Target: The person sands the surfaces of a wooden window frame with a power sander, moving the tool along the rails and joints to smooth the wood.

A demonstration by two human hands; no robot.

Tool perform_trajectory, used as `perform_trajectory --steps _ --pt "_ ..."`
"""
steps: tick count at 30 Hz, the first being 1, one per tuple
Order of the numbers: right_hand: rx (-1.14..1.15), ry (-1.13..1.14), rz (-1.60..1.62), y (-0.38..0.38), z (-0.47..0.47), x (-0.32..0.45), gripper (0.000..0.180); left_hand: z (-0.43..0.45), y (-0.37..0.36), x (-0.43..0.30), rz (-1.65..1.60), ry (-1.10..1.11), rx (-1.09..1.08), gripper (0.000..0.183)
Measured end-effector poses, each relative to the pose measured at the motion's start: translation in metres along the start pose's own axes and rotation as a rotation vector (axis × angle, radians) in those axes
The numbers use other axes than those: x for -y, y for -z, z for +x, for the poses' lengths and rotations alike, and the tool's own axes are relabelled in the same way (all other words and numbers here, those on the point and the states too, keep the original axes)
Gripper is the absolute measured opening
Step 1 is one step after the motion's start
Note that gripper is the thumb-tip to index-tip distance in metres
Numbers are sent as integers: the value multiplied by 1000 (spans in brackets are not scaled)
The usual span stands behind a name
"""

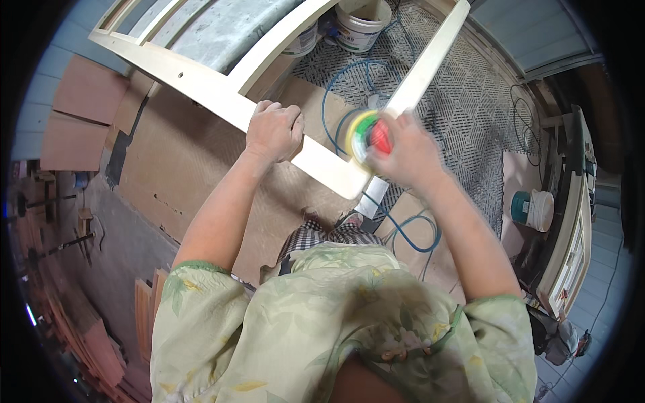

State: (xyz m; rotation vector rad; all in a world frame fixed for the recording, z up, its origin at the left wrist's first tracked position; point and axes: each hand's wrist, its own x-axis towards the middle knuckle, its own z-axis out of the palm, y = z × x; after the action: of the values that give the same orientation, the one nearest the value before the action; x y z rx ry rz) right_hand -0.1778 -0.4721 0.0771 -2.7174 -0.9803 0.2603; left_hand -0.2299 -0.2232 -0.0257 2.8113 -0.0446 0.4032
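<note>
A pale wooden furniture frame (206,90) with curved slats lies across the view before me, one rounded end pointing towards my body. My left hand (274,130) is closed over its near rail, fingers wrapped around the edge. In my right hand (410,151) is a round orbital sander (360,133) with a red top and a green and yellow rim, blurred by motion. The sander is at the junction of the near rail and a long tapering wooden leg (428,60); whether its pad touches the wood cannot be made out.
A blue air hose (421,248) loops over the floor near my feet and beyond the frame. White plastic buckets (360,32) stand past the frame. A bucket (539,210) lies tipped at the right. Cardboard (186,151) covers floor at left; wooden pieces (146,312) stand lower left.
</note>
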Motion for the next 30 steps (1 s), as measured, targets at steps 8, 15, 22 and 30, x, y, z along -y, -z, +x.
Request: perform_trajectory --steps 8,15,22,30 --pt "-210 250 226 -27 -49 -43 54 3 6 -14 4 -11 -22 21" --pt "7 33 158 -19 -5 -28 47 0 6 -10 58 -45 14 20" --pt "-261 -59 155 15 75 -134 52 4 12 -24 44 9 43 19" --pt "-161 473 203 -5 29 -94 48 -6 21 -22 65 126 93 14"
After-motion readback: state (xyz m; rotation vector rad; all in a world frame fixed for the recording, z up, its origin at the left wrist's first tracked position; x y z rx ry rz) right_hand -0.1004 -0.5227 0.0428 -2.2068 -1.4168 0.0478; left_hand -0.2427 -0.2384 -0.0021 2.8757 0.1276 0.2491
